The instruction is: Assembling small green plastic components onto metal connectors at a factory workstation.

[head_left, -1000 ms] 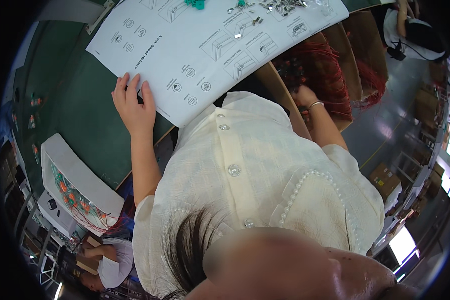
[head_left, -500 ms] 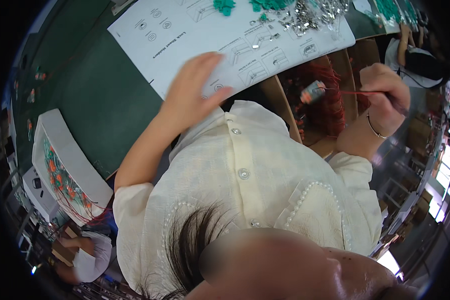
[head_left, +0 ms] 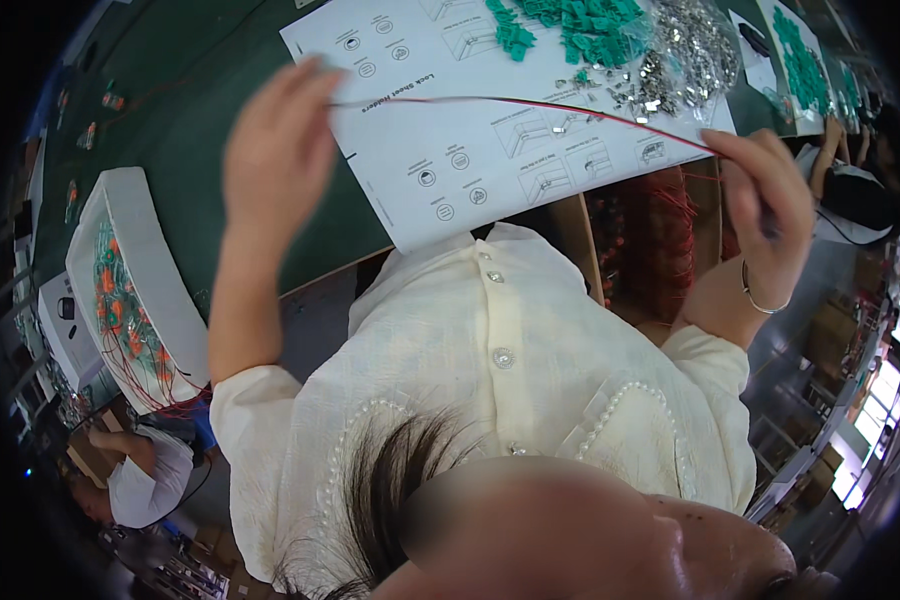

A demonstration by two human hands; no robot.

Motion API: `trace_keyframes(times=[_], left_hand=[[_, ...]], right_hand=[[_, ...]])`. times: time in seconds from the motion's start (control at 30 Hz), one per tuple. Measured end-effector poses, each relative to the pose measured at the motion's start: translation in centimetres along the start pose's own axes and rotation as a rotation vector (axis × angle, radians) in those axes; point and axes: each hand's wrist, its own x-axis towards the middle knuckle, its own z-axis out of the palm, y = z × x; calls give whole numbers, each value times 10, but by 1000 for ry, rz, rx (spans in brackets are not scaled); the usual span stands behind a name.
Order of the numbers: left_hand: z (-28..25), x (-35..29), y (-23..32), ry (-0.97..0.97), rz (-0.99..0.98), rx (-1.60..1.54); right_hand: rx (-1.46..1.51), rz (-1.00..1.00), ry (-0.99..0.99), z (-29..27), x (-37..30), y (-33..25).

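Though one blurs, both hands (head_left: 278,155) (head_left: 773,195) seemingly pinch red wire (head_left: 600,114).

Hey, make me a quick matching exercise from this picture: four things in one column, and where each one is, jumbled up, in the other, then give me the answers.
Things
1. Red wire
2. Green pieces
3. White bin
4. Bracelet

Places
A. In a heap on the printed sheet
B. Around the wrist of the right hand
C. On the left side of the picture, with orange parts inside
D. Spanning the gap between the right hand and the left hand

Right pairs: 1-D, 2-A, 3-C, 4-B
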Motion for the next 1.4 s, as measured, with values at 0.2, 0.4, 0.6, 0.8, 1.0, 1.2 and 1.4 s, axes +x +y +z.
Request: trace_keyframes(times=[0.2,0.4,0.6,0.8,1.0,1.2,1.4], left_hand=[[-10,-49,-167,25,-236,182],[-15,-87,-204,-83,-124,114],[-56,-82,-199,-168,-511,-59],[-16,27,-49,-311,-463,-781],[25,75,16,-660,-830,-1076],[30,37,11,-422,-691,-786],[33,-27,62,-565,-567,-896]], right_hand=[[-338,231,-421,-33,-31,68],[-861,13,30,-72,-46,97],[-802,-183,336,-23,-37,81],[-119,-503,80,142,-2,16],[-115,-549,-98,238,-27,-24],[377,-444,-307,197,-38,-2],[1039,540,-125,146,-20,26]])
